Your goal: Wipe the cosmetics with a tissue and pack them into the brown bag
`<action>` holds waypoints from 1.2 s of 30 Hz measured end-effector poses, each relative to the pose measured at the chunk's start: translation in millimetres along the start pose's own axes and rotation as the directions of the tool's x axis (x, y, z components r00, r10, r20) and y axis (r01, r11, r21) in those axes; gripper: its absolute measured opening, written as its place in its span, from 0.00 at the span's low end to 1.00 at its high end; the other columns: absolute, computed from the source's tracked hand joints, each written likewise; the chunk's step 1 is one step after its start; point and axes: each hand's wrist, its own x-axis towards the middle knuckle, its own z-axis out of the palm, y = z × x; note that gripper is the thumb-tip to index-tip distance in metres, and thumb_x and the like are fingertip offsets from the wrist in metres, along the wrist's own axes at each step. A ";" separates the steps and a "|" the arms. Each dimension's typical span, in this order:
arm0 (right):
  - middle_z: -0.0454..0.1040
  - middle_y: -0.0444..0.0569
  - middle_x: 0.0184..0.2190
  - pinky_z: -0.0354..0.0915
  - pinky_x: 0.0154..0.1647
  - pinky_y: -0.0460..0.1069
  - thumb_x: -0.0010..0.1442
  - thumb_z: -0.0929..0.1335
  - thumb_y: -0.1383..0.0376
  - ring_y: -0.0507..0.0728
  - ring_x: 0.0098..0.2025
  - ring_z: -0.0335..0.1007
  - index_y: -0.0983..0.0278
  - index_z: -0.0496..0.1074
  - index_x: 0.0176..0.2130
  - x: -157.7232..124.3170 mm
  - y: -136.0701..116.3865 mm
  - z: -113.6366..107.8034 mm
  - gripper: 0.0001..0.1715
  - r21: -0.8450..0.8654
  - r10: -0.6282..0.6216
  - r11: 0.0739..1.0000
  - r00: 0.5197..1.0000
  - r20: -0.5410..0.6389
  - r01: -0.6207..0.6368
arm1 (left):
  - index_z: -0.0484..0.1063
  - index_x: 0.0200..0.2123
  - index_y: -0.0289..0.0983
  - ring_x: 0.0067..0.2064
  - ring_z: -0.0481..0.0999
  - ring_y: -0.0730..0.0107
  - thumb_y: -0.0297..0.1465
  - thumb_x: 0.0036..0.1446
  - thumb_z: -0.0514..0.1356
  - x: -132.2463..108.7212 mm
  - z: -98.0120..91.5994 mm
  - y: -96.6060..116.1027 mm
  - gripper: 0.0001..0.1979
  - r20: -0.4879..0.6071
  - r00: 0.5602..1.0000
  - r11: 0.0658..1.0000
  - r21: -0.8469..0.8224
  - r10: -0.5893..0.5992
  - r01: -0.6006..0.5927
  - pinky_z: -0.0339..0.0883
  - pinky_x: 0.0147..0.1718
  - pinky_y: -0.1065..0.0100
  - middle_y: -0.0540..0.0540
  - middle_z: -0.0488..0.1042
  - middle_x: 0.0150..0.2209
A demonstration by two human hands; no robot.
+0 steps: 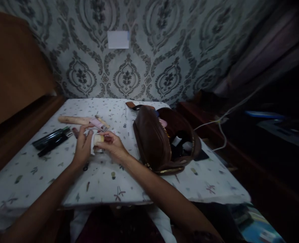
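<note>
My left hand [83,146] is closed around a white tissue or cloth [92,143], its fingers curled at the far side. Against the tissue sits a small cream-coloured jar-like item [98,138] with a yellowish end. The fingers of my right hand [115,147] pinch that item from the right. Just beyond the hands lie a pink tube [98,123] and a long beige stick-like item [73,120]. To the left, a dark green bottle [48,140] and a black slim item [50,148] rest on the cloth.
A brown bag [151,138] stands unzipped on the right, with white and dark items inside. A patterned white tablecloth [101,189] covers the table. Wooden furniture [15,67] borders the left side. A white cable [225,135] runs along the right. Patterned wallpaper [126,77] rises behind.
</note>
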 end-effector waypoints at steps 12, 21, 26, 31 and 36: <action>0.74 0.39 0.29 0.66 0.30 0.43 0.37 0.82 0.57 0.48 0.29 0.68 0.60 0.71 0.35 -2.6 -10.9 0.1 0.27 0.045 0.009 0.999 0.994 -0.112 -0.004 | 0.61 0.57 0.37 0.48 0.74 0.61 0.46 0.66 0.49 -7.3 2.3 3.7 0.24 0.124 0.985 0.991 0.037 0.120 -0.125 0.69 0.48 0.62 0.42 0.73 0.49; 0.66 0.37 0.19 0.60 0.22 0.44 0.39 0.79 0.44 0.49 0.20 0.68 0.64 0.70 0.27 -4.0 -6.5 -1.4 0.30 -0.062 0.128 0.990 0.992 -0.022 -0.129 | 0.70 0.46 0.39 0.39 0.75 0.64 0.43 0.68 0.47 -9.6 -2.6 8.6 0.18 0.051 0.984 0.971 0.164 0.169 -0.175 0.71 0.43 0.62 0.46 0.75 0.39; 0.69 0.38 0.19 0.59 0.22 0.44 0.39 0.80 0.45 0.49 0.20 0.69 0.64 0.69 0.26 -5.0 -5.5 -0.6 0.30 -0.064 0.143 0.988 0.990 0.002 -0.143 | 0.72 0.40 0.38 0.33 0.73 0.67 0.45 0.68 0.46 -8.9 -4.8 12.8 0.21 0.036 0.989 0.985 0.094 0.144 -0.147 0.71 0.34 0.65 0.48 0.72 0.34; 0.73 0.39 0.23 0.60 0.23 0.44 0.39 0.80 0.48 0.49 0.23 0.69 0.63 0.70 0.29 -4.5 -5.3 -2.6 0.28 -0.085 0.130 0.988 0.991 0.019 -0.128 | 0.73 0.41 0.37 0.36 0.73 0.65 0.44 0.69 0.45 -6.5 -6.8 11.4 0.21 0.077 0.986 0.988 0.040 0.145 -0.148 0.70 0.37 0.64 0.47 0.73 0.35; 0.74 0.39 0.26 0.61 0.22 0.44 0.39 0.80 0.56 0.51 0.25 0.69 0.61 0.72 0.35 -2.0 -5.1 -3.0 0.25 -0.222 0.006 0.975 0.999 0.040 0.003 | 0.75 0.43 0.36 0.45 0.74 0.61 0.40 0.69 0.47 -1.8 -9.1 8.4 0.20 0.065 0.975 0.973 0.075 0.214 -0.219 0.67 0.48 0.61 0.43 0.75 0.41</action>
